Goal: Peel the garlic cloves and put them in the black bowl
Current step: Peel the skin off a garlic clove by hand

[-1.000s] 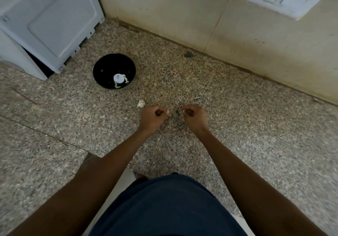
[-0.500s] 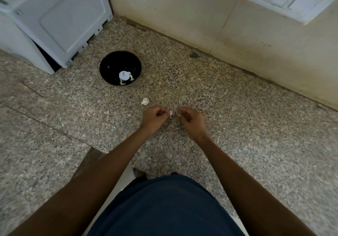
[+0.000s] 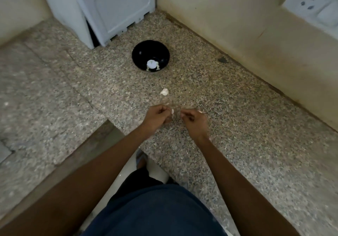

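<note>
The black bowl [image 3: 139,52] stands on the speckled granite counter [image 3: 237,135] with pale peeled cloves [image 3: 152,65] inside near its front wall. A white garlic piece [image 3: 164,91] lies on the counter between the bowl and my hands. My left hand [image 3: 158,117] pinches a small white garlic clove [image 3: 172,111] at its fingertips. My right hand [image 3: 194,121] is curled a few centimetres to the right of it and pinches a pale bit of peel [image 3: 200,111]. Both hands hover just above the counter.
A white appliance [image 3: 113,10] stands at the back left, close behind the bowl. A cream wall [image 3: 237,25] runs along the back right with a white switch plate [image 3: 314,3]. A dark chip [image 3: 222,59] lies near the wall. The counter's front edge [image 3: 91,144] is by my left forearm.
The view has swung left, so the bowl and appliance now sit nearer the centre. My hands stay close together with the clove in the left one, slightly further apart than half a second ago.
</note>
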